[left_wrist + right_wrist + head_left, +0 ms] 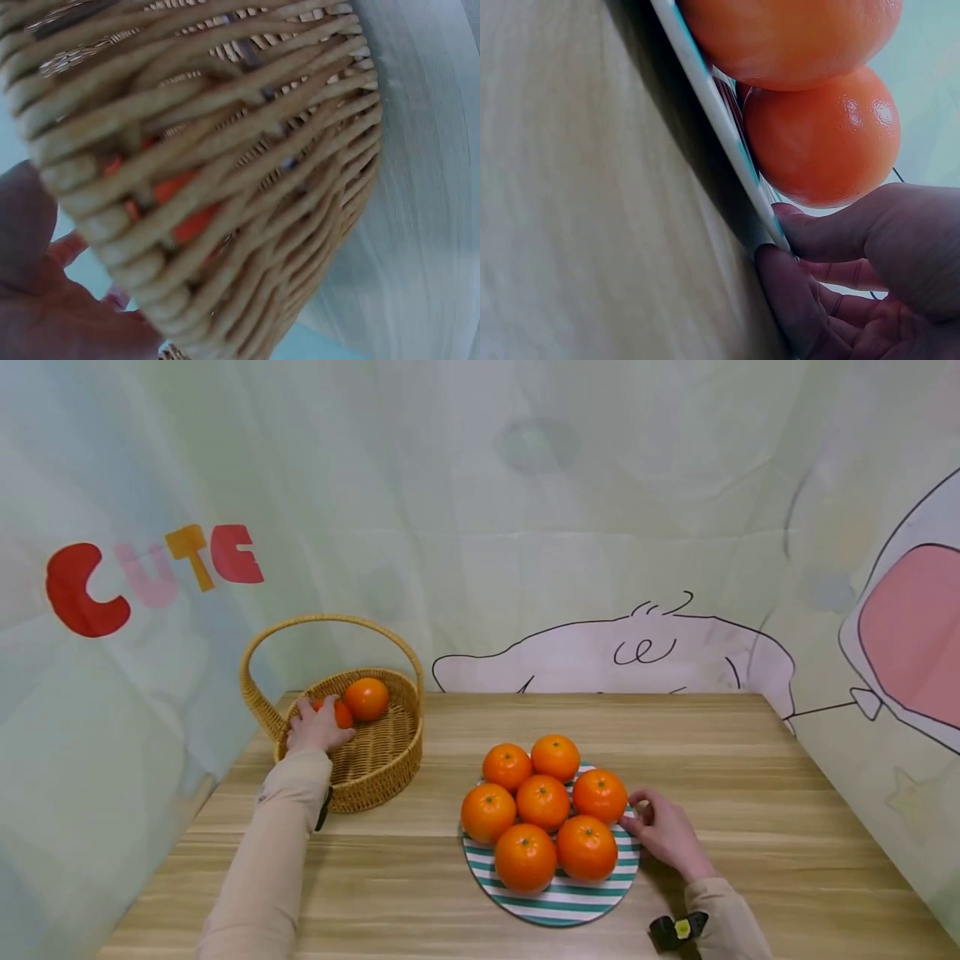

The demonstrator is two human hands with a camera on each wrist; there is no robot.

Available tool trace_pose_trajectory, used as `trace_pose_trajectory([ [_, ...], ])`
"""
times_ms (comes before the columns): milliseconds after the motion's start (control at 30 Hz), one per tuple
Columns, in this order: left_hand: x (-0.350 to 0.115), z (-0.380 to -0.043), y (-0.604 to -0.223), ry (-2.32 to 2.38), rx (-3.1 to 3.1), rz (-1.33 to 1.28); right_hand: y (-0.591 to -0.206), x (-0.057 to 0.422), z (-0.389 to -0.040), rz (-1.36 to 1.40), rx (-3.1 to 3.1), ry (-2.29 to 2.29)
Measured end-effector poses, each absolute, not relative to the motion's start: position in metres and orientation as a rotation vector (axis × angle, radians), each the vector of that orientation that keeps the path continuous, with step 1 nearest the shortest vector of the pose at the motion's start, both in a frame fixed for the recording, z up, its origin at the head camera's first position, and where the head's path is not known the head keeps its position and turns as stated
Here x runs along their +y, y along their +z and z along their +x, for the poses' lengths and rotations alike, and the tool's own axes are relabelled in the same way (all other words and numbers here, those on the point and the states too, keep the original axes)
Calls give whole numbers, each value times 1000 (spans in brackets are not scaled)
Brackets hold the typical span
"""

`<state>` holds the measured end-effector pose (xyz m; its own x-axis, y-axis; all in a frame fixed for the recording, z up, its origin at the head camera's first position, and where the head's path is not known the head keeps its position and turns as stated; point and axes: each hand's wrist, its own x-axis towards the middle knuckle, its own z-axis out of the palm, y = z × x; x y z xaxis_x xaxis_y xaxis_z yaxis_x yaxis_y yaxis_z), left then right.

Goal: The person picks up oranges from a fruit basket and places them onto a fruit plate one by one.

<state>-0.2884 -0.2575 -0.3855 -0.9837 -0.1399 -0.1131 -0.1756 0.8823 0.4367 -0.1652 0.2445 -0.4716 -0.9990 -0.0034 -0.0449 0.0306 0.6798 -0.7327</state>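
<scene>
In the head view, my left hand point(315, 727) reaches into a wicker basket point(378, 793) and grips an orange point(343, 714), which the hand partly covers. A second orange point(367, 699) lies beside it in the basket. The left wrist view looks through the basket's woven wall point(247, 165), with my left hand point(67, 300) at the lower left. My right hand point(667, 831) pinches the right rim of a green-and-white striped plate point(555, 910). Several oranges point(543, 803) sit on that plate. In the right wrist view, the thumb and fingers of my right hand point(862, 277) hold the plate edge point(727, 135).
A tall handle point(330, 618) arches over the basket. The basket and plate stand apart on a wooden table point(712, 743). Behind and at both sides hangs a printed curtain point(465, 527).
</scene>
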Motion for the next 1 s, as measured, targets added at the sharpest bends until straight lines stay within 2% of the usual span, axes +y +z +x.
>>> trace_pose_trajectory([
  [200,-256,-283,-385,743,2942,-352,-470,244,-166,32,2823,-1233],
  [400,-255,-276,-385,710,2869,-263,-470,243,-165,40,2821,-1226],
  [633,-257,-270,-388,715,2904,-278,-469,242,-166,23,2833,-1228],
  [733,-255,-270,-385,840,2984,-178,-470,243,-166,27,2834,-1223],
  [1000,-234,-257,-367,1108,3057,337,-470,243,-166,23,2836,-1223],
])
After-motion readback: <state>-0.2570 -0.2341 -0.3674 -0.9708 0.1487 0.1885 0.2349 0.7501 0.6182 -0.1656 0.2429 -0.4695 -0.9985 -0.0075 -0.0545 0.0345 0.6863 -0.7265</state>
